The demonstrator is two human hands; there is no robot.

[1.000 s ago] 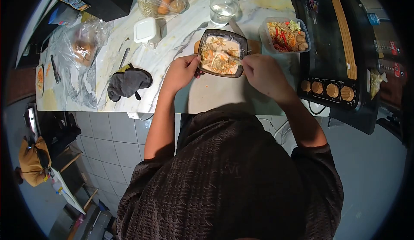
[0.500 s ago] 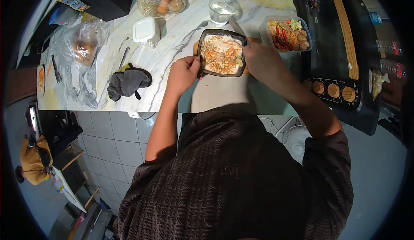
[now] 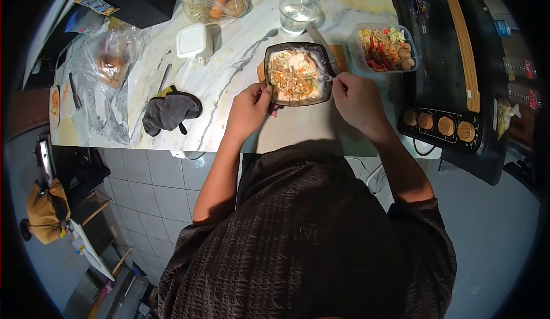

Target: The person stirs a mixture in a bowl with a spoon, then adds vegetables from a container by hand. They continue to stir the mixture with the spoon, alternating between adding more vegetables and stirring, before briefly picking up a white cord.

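A dark square bowl (image 3: 299,102) holds shredded vegetables in a creamy pale mixture (image 3: 295,75). My left hand (image 3: 252,108) is closed on the bowl's left rim, thumb on top and fingers underneath. On the opposite side, my right hand (image 3: 360,102) pinches a thin shiny utensil (image 3: 328,79) whose tip reaches over the right rim; its exact kind I cannot tell. Beneath the bowl, part of a wooden board (image 3: 340,59) shows. Beyond the right hand stands a clear plastic container (image 3: 416,65) of sliced vegetables.
A glass of water (image 3: 298,15) stands behind the bowl, near a white lidded tub (image 3: 193,41) and a plastic bag of vegetables (image 3: 215,1). Dark oven mitts (image 3: 172,111) lie left. A black oven with wooden knobs (image 3: 446,126) borders the right. Another person (image 3: 46,213) is at far left.
My right hand has drawn back toward me and right, off the bowl's upper right side, uncovering the shiny utensil. The mixture has shifted in the bowl, while my left hand keeps its hold.
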